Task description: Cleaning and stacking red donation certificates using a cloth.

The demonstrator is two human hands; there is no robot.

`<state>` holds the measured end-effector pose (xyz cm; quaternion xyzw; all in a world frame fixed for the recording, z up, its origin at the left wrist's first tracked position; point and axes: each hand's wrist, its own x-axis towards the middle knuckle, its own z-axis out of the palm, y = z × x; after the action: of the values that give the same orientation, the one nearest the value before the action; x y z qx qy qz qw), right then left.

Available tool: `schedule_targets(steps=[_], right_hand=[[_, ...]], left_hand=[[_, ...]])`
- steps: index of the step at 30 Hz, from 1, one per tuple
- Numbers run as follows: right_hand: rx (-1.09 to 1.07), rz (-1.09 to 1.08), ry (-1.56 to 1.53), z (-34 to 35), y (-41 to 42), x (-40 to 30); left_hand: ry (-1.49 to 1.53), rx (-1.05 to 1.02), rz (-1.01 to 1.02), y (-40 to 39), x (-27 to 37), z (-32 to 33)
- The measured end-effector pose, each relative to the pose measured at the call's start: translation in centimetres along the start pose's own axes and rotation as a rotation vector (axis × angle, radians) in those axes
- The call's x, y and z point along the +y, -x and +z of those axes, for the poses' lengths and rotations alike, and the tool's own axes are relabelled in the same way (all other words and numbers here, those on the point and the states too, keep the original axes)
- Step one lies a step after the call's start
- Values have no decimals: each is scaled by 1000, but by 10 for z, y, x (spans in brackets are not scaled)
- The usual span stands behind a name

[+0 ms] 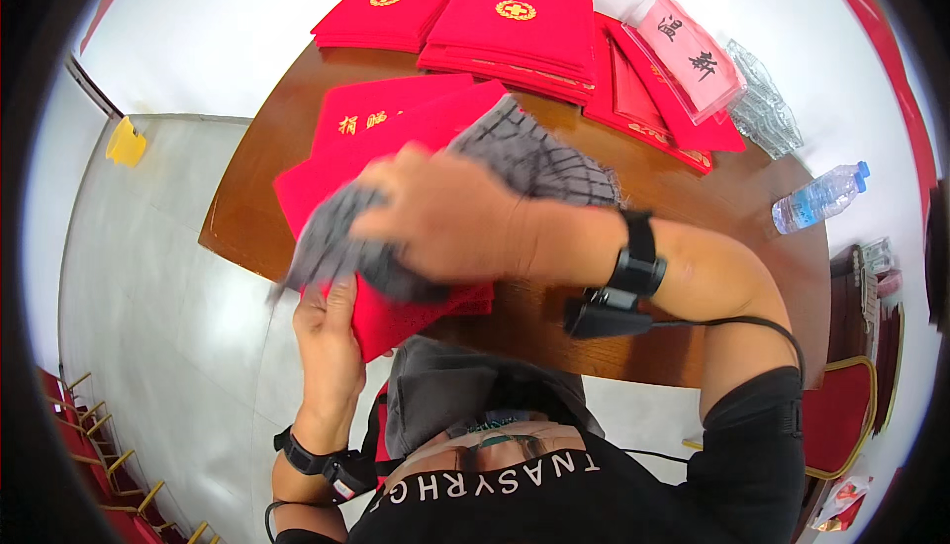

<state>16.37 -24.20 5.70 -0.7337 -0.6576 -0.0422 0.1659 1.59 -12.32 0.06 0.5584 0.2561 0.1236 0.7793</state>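
My left hand [326,329] grips the lower left edge of a red certificate folder [393,321], thumb on top. Over the folder, my right hand [445,210] presses a grey cloth with dark checked lines [527,147] against its cover; the hand and part of the cloth are blurred by motion. Under the cloth another part of the red cover slants up to the right. Just behind it lies a further red folder [401,91] with gold characters, partly covered. My right palm and much of the held folder are hidden.
Two stacks of red folders with gold emblems [516,10] stand at the wooden table's [245,195] far side. Right of them lie more red folders, a pink name card in a clear holder [686,58], clear plastic pieces [764,99] and a water bottle [816,199]. A red chair [839,418] stands at right.
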Motion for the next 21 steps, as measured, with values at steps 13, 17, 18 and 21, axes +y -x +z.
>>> schedule_targets(steps=[13, 17, 18, 21], right_hand=[[335, 283, 49, -70, -5, 37], [196, -64, -69, -15, -59, -18], [58, -104, -94, -2, -62, -20], [-3, -73, -8, 12, -71, 6]], left_hand=[[136, -38, 64, 4, 14, -3], [0, -29, 184, -1, -4, -6], [-116, -39, 265, -2, -4, -2], [122, -11, 165, -1, 4, 12]])
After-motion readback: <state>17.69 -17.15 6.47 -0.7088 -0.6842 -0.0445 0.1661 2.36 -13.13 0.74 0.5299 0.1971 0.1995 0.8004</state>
